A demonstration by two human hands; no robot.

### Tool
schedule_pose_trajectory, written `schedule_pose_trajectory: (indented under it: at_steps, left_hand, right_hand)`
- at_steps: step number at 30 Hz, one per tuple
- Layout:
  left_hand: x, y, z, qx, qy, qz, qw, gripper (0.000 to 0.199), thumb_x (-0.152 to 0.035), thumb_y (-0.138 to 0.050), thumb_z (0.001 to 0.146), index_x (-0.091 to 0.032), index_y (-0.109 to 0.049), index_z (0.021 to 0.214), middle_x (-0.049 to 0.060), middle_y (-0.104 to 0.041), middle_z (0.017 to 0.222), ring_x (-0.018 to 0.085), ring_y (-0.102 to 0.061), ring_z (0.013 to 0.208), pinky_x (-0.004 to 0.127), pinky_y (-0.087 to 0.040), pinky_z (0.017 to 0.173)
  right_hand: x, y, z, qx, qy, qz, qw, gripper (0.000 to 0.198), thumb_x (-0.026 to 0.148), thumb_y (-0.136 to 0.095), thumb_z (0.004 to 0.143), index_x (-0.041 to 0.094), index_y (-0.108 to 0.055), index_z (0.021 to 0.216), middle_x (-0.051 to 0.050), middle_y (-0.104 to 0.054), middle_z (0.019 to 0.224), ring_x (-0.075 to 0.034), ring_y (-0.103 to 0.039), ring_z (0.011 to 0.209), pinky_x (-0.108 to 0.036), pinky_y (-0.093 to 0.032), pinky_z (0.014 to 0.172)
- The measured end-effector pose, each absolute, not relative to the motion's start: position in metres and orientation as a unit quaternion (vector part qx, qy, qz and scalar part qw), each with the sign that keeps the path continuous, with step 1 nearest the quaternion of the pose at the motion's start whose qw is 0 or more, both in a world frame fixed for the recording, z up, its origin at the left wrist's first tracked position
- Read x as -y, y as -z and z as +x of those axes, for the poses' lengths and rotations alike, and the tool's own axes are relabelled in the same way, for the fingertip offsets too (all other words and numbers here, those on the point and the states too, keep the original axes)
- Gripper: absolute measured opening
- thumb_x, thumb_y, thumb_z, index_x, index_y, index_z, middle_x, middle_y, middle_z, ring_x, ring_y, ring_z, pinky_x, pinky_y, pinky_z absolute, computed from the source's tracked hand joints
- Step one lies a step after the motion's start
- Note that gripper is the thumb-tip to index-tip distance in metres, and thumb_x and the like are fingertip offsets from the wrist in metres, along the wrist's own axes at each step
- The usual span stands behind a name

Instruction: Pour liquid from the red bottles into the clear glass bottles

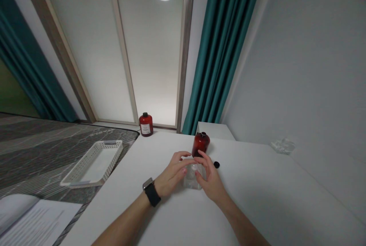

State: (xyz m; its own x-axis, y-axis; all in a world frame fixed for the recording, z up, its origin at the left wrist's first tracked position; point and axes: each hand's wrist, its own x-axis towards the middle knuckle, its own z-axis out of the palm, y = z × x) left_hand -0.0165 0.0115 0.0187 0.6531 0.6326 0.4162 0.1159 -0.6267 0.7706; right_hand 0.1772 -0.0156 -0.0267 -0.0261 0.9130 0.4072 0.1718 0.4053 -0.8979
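A small clear plastic container (pixel 192 180) stands on the white table, partly hidden by my hands. My left hand (pixel 173 175) reaches over its left side, fingers stretched out and apart, with a black-banded watch (pixel 152 192) on the wrist. At the container's right side is my right hand (pixel 212 183), fingers spread and slightly curved, thumb in front. The fingertips of both hands come close together above it; whether they press on it is unclear. Just behind stands an uncapped dark red bottle (pixel 201 143). Its likely cap, a small black cap (pixel 216 164), lies right of my right hand.
A second red bottle (pixel 146 124) with a white label and black cap stands at the table's far left corner. Left of the white table (pixel 168 219) are a white perforated basket (pixel 68 182) and an open book (pixel 42 223). Crumpled clear plastic (pixel 283 146) lies far right.
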Motion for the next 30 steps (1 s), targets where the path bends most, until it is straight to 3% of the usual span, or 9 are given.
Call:
schedule_pose_trajectory:
  at_steps: [4, 12, 16, 21, 25, 30]
  left_hand:
    - [-0.0135, -0.0178, -0.0171, -0.222, -0.343, 0.838, 0.361, 0.058, -0.063, -0.031, 0.099, -0.028, -0.054, 0.139, 0.011, -0.042, 0.138, 0.032, -0.035, 0.132, 0.051, -0.028, 0.114]
    - [-0.0140, -0.0198, -0.0170, -0.217, -0.333, 0.844, 0.361, 0.056, -0.062, -0.033, 0.099, -0.028, -0.054, 0.138, 0.011, -0.043, 0.138, 0.032, -0.036, 0.132, 0.051, -0.030, 0.113]
    - [-0.0132, -0.0207, -0.0167, -0.216, -0.336, 0.841, 0.365, 0.056, -0.062, -0.034, 0.099, -0.029, -0.053, 0.139, 0.011, -0.043, 0.138, 0.032, -0.037, 0.131, 0.050, -0.031, 0.112]
    - [-0.0139, -0.0201, -0.0171, -0.218, -0.332, 0.841, 0.368, 0.056, -0.061, -0.034, 0.098, -0.028, -0.054, 0.139, 0.011, -0.044, 0.138, 0.032, -0.037, 0.131, 0.052, -0.029, 0.113]
    - [-0.0144, -0.0198, -0.0169, -0.220, -0.334, 0.839, 0.370, 0.056, -0.062, -0.034, 0.098, -0.029, -0.054, 0.139, 0.011, -0.044, 0.137, 0.032, -0.037, 0.130, 0.052, -0.029, 0.113]
    - [-0.0141, -0.0200, -0.0171, -0.215, -0.330, 0.839, 0.376, 0.053, -0.059, -0.035, 0.099, -0.030, -0.052, 0.140, 0.011, -0.043, 0.138, 0.032, -0.037, 0.131, 0.052, -0.028, 0.114]
  right_hand:
    - [0.0159, 0.0272, 0.1771, 0.624, -0.327, -0.445, 0.552, 0.058, 0.027, -0.064, 0.084, 0.026, -0.044, 0.138, -0.007, -0.062, 0.116, -0.024, -0.060, 0.114, -0.045, -0.040, 0.109]
    - [0.0151, 0.0303, 0.1776, 0.629, -0.314, -0.445, 0.555, 0.058, 0.027, -0.064, 0.084, 0.026, -0.045, 0.138, -0.006, -0.062, 0.115, -0.024, -0.060, 0.113, -0.045, -0.041, 0.109]
    - [0.0157, 0.0312, 0.1779, 0.638, -0.326, -0.428, 0.551, 0.058, 0.025, -0.061, 0.086, 0.027, -0.043, 0.141, -0.008, -0.060, 0.124, -0.024, -0.056, 0.121, -0.045, -0.036, 0.112]
    - [0.0158, 0.0312, 0.1777, 0.627, -0.322, -0.439, 0.557, 0.060, 0.027, -0.065, 0.084, 0.025, -0.045, 0.140, -0.007, -0.062, 0.119, -0.023, -0.059, 0.115, -0.042, -0.043, 0.108]
    - [0.0162, 0.0302, 0.1782, 0.639, -0.319, -0.436, 0.547, 0.059, 0.025, -0.062, 0.086, 0.026, -0.043, 0.141, -0.008, -0.060, 0.124, -0.024, -0.056, 0.121, -0.045, -0.038, 0.112]
    - [0.0168, 0.0284, 0.1775, 0.632, -0.310, -0.451, 0.549, 0.058, 0.026, -0.063, 0.085, 0.026, -0.044, 0.139, -0.007, -0.061, 0.117, -0.024, -0.060, 0.114, -0.047, -0.040, 0.110]
